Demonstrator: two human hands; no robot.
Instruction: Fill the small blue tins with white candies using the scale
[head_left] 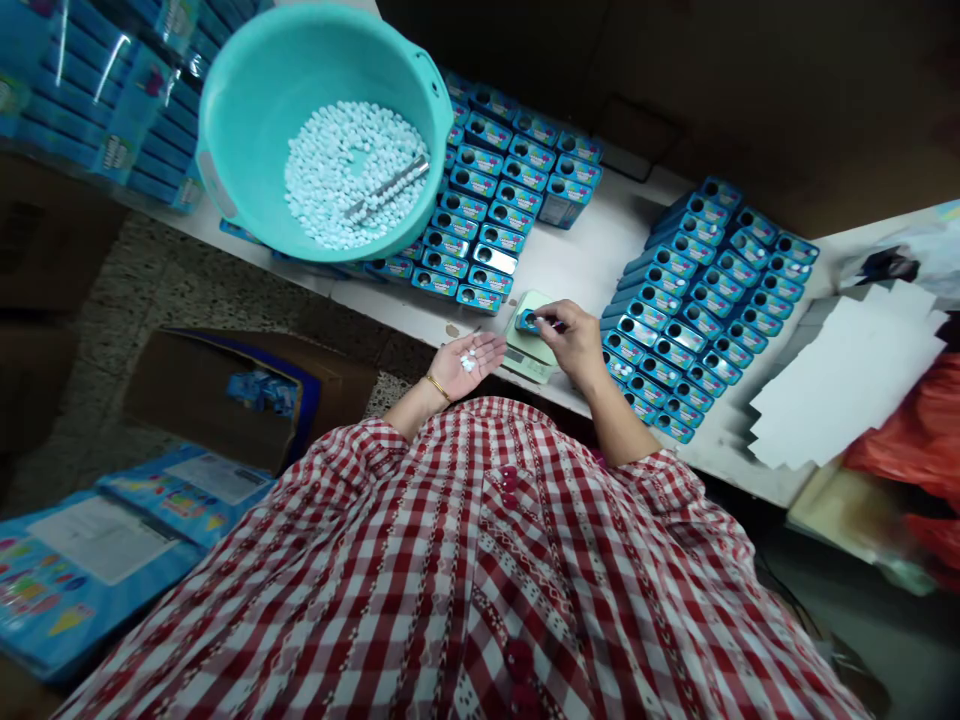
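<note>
My left hand [463,368] lies palm up with its fingers stretched out flat. Several small white candies [469,360] rest loose on that palm. Just to its right, a pale green kitchen scale [531,352] stands at the front edge of the table. On the scale is a small blue tin [527,321] with a dark round hole in its top. My right hand [568,335] is over the tin, thumb and fingers pinched together at the hole. A white bit, seemingly one candy, shows at the fingertips, partly hidden.
A turquoise tub [247,120] of white candies with a metal scoop [386,190] stands at the back left. Rows of blue tins [487,200] stand beside it, more tins [690,310] to the right. White card sheets [847,370] lie far right. An opened cardboard box [217,390] is lower left.
</note>
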